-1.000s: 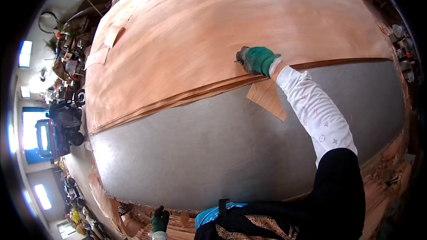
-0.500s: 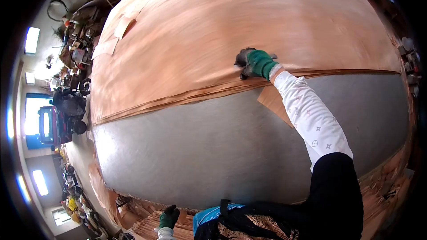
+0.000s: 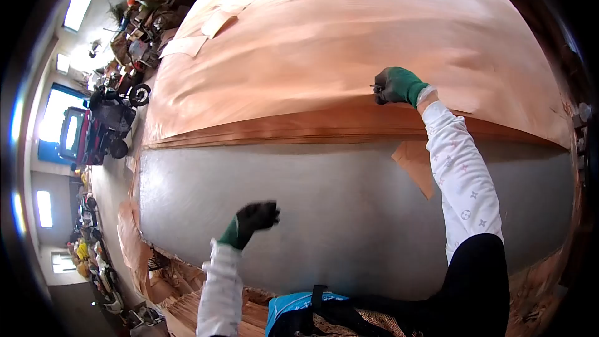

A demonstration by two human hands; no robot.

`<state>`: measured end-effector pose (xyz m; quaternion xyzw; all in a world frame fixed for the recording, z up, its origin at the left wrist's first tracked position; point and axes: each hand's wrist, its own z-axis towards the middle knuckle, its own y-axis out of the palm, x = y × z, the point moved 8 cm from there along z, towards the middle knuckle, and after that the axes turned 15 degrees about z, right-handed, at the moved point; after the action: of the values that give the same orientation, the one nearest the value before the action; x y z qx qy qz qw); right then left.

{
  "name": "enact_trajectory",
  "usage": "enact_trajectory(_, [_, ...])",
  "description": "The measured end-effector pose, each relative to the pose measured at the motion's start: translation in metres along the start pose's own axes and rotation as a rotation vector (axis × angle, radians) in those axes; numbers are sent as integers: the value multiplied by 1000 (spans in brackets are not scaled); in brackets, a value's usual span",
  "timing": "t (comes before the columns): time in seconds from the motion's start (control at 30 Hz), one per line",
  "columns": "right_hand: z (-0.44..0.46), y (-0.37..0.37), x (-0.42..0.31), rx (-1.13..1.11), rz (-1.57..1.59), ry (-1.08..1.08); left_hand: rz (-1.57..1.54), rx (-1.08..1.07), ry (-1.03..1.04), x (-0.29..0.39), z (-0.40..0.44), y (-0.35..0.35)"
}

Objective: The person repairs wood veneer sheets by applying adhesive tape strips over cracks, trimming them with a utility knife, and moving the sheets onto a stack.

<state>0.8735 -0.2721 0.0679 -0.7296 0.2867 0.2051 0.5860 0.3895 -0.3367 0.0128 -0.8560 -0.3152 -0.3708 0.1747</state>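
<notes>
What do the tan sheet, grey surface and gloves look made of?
Tan sheet: probably thin wood veneer, smooth; it bows at its lifted edge. Grey surface: perhaps metal or laminate, satin; glare shows at one end. Gloves: likely fabric, perhaps rubber-coated; green turns dark toward the front.

I had the right arm [image 3: 460, 171] stretched out across the table [image 3: 337, 212], elbow almost straight, its gloved right hand [image 3: 397, 86] well in from the near edge, fingers curled tight. I had the left forearm [image 3: 221, 290] slanted over that near edge, the gloved left hand [image 3: 254, 217] hovering nearer the left edge, fingers loosely bent.
</notes>
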Motion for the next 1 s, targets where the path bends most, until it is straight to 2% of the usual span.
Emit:
enact_trajectory(0.07, [-1,-10,-11,34,-46,-30,-107,44,117,58,45,6])
enact_trajectory(0.1, [-4,-16,-13,55,-70,-35,-256,81,86,82,66,8])
enact_trajectory(0.13, [-6,-20,-15,67,-54,-25,-455,45,149,95,94,4])
enact_trajectory(0.2, [-13,-27,-21,103,-23,14,-568,37,327,114,159,-17])
enact_trajectory(0.23, [-21,-31,-31,268,-129,-158,-611,2,444,115,197,-34])
enact_trajectory(0.27, [-43,-37,-40,528,10,-272,-635,-4,464,121,224,-48])
enact_trajectory(0.3, [-72,-34,-55,660,140,-338,-659,-13,482,131,246,-46])
enact_trajectory(0.33, [-86,-13,-44,698,441,-428,-917,239,287,137,235,-46])
enact_trajectory(0.37, [-84,35,-6,569,705,-279,-820,262,341,139,247,-61])
enact_trajectory(0.4, [-98,53,15,520,904,-187,-675,219,453,138,263,-79])
enact_trajectory(0.43, [-114,71,35,489,1102,-87,-674,206,504,140,268,-88])
enact_trajectory(0.47, [-143,66,41,545,1238,-47,-580,312,402,148,240,-78])
enact_trajectory(0.53, [-182,46,70,667,1522,-20,152,434,639,160,228,-91])
enact_trajectory(0.57, [-193,33,89,825,1604,-6,458,556,753,163,220,-97])
enact_trajectory(0.63, [-216,18,133,1155,1757,-2,-384,243,567,166,220,-97])
enact_trajectory(0.67, [-218,12,154,1238,1740,5,-791,184,449,166,216,-94])
enact_trajectory(0.73, [-221,-6,164,1316,1588,137,-814,257,374,141,253,-160])
enact_trajectory(0.8, [-220,-22,173,1424,1473,210,-740,388,424,152,241,-176])
enact_trajectory(0.83, [-218,-28,171,1431,1453,198,-718,266,455,152,250,-185])
enact_trajectory(0.87, [-218,-32,171,1442,1433,192,-739,345,390,159,227,-163])
enact_trajectory(0.9, [-219,-35,171,1453,1412,190,-657,307,466,154,230,-167])
enact_trajectory(0.93, [-211,-22,190,1463,1438,185,-681,275,457,138,238,-166])
enact_trajectory(1.0, [-205,17,228,1415,1457,207,-674,404,412,98,248,-165])
